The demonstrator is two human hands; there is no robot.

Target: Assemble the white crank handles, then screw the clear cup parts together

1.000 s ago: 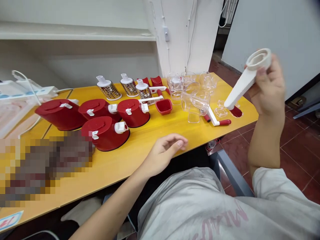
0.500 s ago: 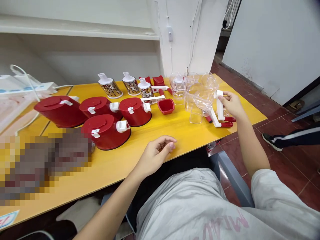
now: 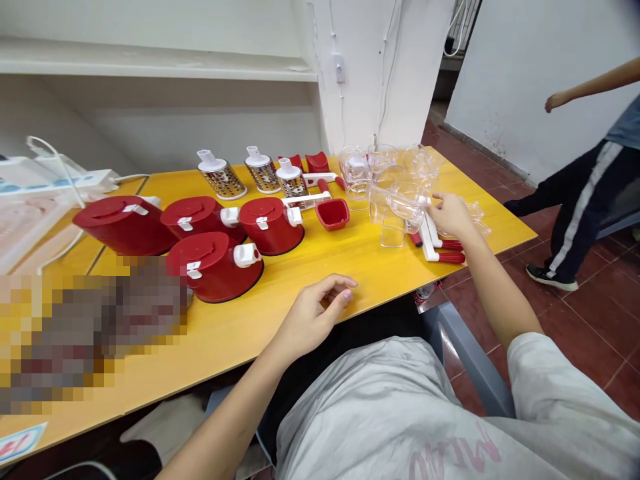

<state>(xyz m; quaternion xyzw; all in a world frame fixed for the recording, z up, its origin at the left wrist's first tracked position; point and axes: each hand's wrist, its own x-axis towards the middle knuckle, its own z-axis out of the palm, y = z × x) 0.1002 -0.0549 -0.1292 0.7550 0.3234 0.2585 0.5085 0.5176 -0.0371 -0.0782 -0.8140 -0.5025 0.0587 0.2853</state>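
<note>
My right hand point(image 3: 449, 215) is at the right end of the table, fingers pinched on the upper end of a white crank handle with a red grip point(image 3: 452, 245). A second crank handle point(image 3: 427, 243) lies right beside it, nearly parallel. To the left of these fingers is a cluster of clear plastic housings point(image 3: 395, 207). Near the table's front edge my left hand point(image 3: 320, 310) hovers with nothing in it, fingers loosely curled and thumb apart. Beyond it sit a small red tray-like part point(image 3: 333, 214) and a red grater base point(image 3: 270, 227) with a white fitting.
More red bases point(image 3: 215, 267) stand on the left, near a pixelated patch. Metal grater drums point(image 3: 223, 179) with white tops line the back. A power strip point(image 3: 65, 183) lies far left. On the right, another person point(image 3: 590, 180) walks across the tiled floor.
My right hand has lowered the crank handle, tipping it down alongside the other one. My left hand has barely moved. The other person has come further into view on the right.
</note>
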